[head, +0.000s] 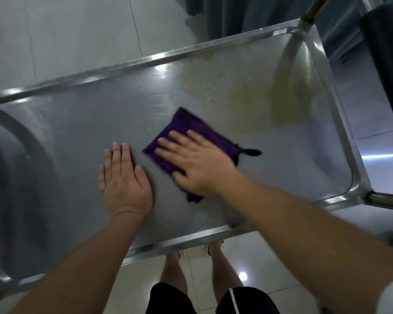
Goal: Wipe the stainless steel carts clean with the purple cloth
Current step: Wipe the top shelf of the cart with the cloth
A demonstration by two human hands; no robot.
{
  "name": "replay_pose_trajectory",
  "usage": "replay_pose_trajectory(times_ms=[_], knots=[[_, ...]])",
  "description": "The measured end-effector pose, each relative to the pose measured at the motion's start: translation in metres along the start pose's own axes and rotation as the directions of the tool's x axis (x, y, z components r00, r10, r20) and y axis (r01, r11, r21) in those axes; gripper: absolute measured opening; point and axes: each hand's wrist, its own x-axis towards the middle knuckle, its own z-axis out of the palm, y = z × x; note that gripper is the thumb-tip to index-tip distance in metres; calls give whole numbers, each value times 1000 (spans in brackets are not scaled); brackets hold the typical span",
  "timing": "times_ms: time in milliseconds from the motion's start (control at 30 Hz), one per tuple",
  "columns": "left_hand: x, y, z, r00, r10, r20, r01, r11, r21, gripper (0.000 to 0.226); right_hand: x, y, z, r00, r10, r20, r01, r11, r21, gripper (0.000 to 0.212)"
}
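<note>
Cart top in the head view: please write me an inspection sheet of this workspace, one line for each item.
Surface: steel cart top, raised rim, scratched; yellowish stain toward the far right corner.
Job's things: purple cloth, folded flat on the cart top, near side of the stain; a dark loop sticks out at its right edge.
Clutter: nothing seen.
Grips: right hand presses flat on the cloth, fingers straight; left hand rests flat on bare steel beside the cloth, apart from it.
Cables: nothing seen.
Surroundings: glossy tiled floor; cart handle tubes at the right end; blue-grey curtain beyond the cart; the person's legs below the near rim.
</note>
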Motion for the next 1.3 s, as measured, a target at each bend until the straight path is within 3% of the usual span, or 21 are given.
replay_pose_trajectory(times_ms=[133, 233, 367, 433, 467, 500, 567, 600, 633, 700, 733, 767, 833, 900, 1000, 1067, 1133, 1200, 1300], knots=[[-1, 0, 0, 1000, 10, 5, -10, 1000, 15, 66, -45, 107, -29, 945, 324, -56, -325, 945, -26, 71], [0, 1, 0, 1000, 14, 15, -14, 1000, 7, 67, -88, 166, -46, 806, 589, -59, -591, 807, -19, 71], [0, 2, -1, 1000, 14, 9, -14, 1000, 6, 68, -78, 161, -45, 423, 899, -116, -891, 436, 130, 72], [0, 2, -1, 1000, 15, 11, -15, 1000, 1, 69, -45, 135, -42, 218, 969, -118, -942, 240, 234, 74], [1, 2, -1, 1000, 16, 8, -16, 1000, 0, 69, -25, 119, -41, 173, 979, -112, -943, 197, 267, 75], [1, 2, -1, 1000, 16, 4, -16, 1000, 3, 69, -6, 100, -40, 173, 978, -112, -940, 198, 277, 75], [2, 2, 0, 1000, 18, -1, -18, 1000, 9, 69, 30, 59, -36, 274, 952, -135, -923, 299, 243, 76], [2, 1, 0, 1000, 18, -3, -18, 1000, 10, 69, 47, 39, -33, 371, 917, -144, -892, 395, 221, 76], [2, 1, 0, 1000, 17, -4, -17, 1000, 11, 69, 62, 22, -29, 511, 845, -156, -823, 533, 195, 77], [2, 2, 0, 1000, 11, -1, -11, 1000, 15, 69, 89, -1, -22, 859, 497, -124, -490, 867, 88, 75], [2, 2, 0, 1000, 9, 8, -9, 1000, 20, 69, 98, -2, -23, 964, 259, -62, -259, 966, 11, 73], [1, 2, 0, 1000, 7, 19, -8, 1000, 30, 68, 105, 2, -24, 998, 60, 4, -59, 997, -47, 71], [0, 2, 1, 999, 10, 36, -12, 999, 43, 68, 109, 20, -29, 990, -121, 78, 127, 988, -83, 69], [-1, 2, 1, 999, 9, 38, -11, 999, 39, 68, 106, 41, -35, 990, -119, 77, 125, 990, -71, 69], [-2, 3, 0, 1000, 9, 12, -9, 999, 36, 70, 89, 98, -51, 996, 85, -5, -85, 995, -57, 72], [-2, 3, -1, 1000, 6, 14, -7, 999, 40, 70, 65, 153, -64, 942, 329, -61, -330, 944, -20, 75], [-2, 3, -1, 1000, 9, 11, -9, 999, 36, 70, 35, 203, -74, 778, 619, -109, -619, 784, 31, 78], [-2, 3, 0, 1000, 10, 0, -10, 999, 34, 70, 18, 225, -75, 544, 828, -135, -827, 557, 78, 77], [-2, 1, 1, 1000, 15, -5, -14, 999, 34, 70, 42, 202, -74, 281, 951, -126, -934, 301, 194, 76]])
